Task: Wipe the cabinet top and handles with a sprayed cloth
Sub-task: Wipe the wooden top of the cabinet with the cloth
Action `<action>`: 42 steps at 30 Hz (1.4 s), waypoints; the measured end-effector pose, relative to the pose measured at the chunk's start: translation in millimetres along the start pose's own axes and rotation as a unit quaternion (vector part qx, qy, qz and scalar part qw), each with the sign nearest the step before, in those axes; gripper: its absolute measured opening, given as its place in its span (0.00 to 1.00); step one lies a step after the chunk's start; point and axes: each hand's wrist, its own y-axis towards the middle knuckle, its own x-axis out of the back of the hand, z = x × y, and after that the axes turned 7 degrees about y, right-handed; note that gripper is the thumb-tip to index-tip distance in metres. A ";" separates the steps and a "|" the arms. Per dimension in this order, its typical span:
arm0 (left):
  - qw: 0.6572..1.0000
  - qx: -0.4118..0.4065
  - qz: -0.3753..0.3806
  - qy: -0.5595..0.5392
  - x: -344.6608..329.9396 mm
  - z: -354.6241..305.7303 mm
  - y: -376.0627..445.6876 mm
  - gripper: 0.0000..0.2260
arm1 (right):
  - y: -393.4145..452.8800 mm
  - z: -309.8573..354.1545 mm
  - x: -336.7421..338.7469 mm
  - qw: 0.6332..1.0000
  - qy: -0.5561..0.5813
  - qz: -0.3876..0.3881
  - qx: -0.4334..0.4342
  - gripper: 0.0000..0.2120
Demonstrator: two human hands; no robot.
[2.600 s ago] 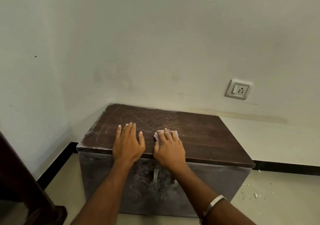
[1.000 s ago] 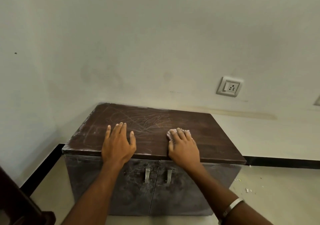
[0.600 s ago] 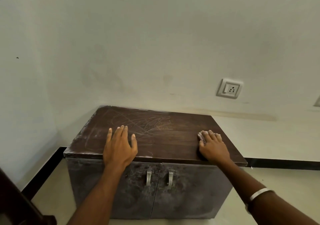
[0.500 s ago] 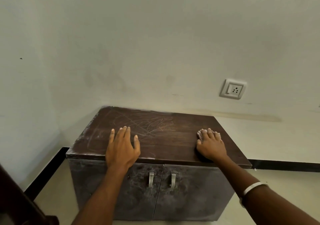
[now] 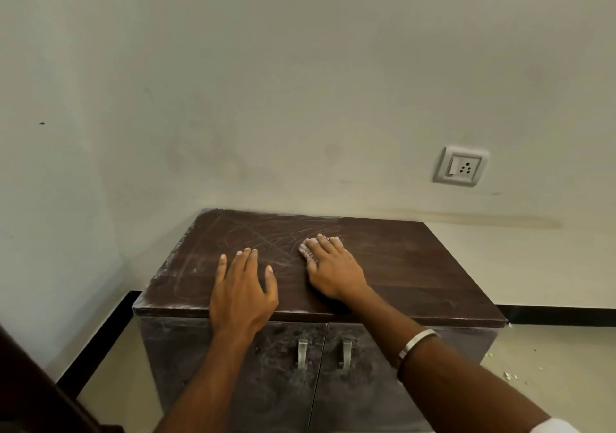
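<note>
On the dark brown wooden cabinet top (image 5: 416,266), a small pink-and-white patterned cloth (image 5: 306,250) is pressed flat beneath the right hand (image 5: 333,271), fingers laid nearly straight over it rather than curled around it, so that only its left edge is seen past the fingertips. The cloth is placed near the middle of the top, slightly toward the back. Just beside it, the left hand (image 5: 243,291) is rested palm down on the front edge, fingers spread and nothing held, apparently as a brace. Pale dust and scribbled streaks are seen across the left half of the surface, while the right half appears darker and cleaner. Below, two small metal handles (image 5: 302,352) are seen on the dusty grey doors, judged not yet wiped. A white wall socket (image 5: 461,166) is mounted on the wall behind. Since the cloth is held by downward pressure alone, it could be left behind or bunched on a fast stroke, and dust could be pushed onto the cleaner side.
</note>
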 end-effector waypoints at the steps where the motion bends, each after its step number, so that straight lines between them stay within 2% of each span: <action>1: 1.000 -0.001 -0.001 -0.001 -0.2 0.6 0.1 0.26 | 1.1 -8.4 3.4 1.000 -0.006 0.001 0.001 0.26; 8: 1.000 -0.003 -0.002 0.003 -1.1 0.7 -0.4 0.30 | 7.2 -77.9 33.4 0.995 -0.034 -0.025 -0.088 0.26; 13: 1.000 -0.003 -0.001 0.005 -3.1 0.8 0.3 0.30 | 14.0 -62.1 28.9 0.987 -0.020 -0.064 -0.145 0.25; 19: 1.000 0.004 0.001 0.009 -2.0 -0.9 0.3 0.30 | 31.0 -1.9 -1.6 0.998 -0.014 -0.032 -0.046 0.26; 23: 1.000 0.005 -0.001 0.007 -1.0 -0.1 -0.3 0.30 | 38.6 0.2 -4.5 1.000 -0.012 -0.014 -0.012 0.26; 26: 1.000 0.001 -0.001 0.004 -0.5 0.0 -0.4 0.31 | 43.6 -24.3 6.3 0.999 -0.016 -0.014 -0.023 0.26; 31: 1.000 -0.003 0.000 -0.002 -1.6 0.6 0.3 0.30 | 51.0 -66.9 23.9 0.995 -0.033 -0.030 -0.091 0.26; 35: 1.000 -0.004 -0.003 -0.003 -3.1 0.4 0.7 0.30 | 60.2 -59.2 20.0 0.988 -0.034 -0.055 -0.142 0.27; 37: 1.000 -0.005 -0.006 -0.004 -3.3 0.5 0.1 0.30 | 65.8 -45.0 13.6 0.989 -0.036 -0.051 -0.135 0.27; 42: 1.000 -0.004 -0.015 0.000 -3.7 0.3 -0.1 0.29 | 83.9 0.3 -9.2 0.999 -0.019 -0.010 -0.048 0.29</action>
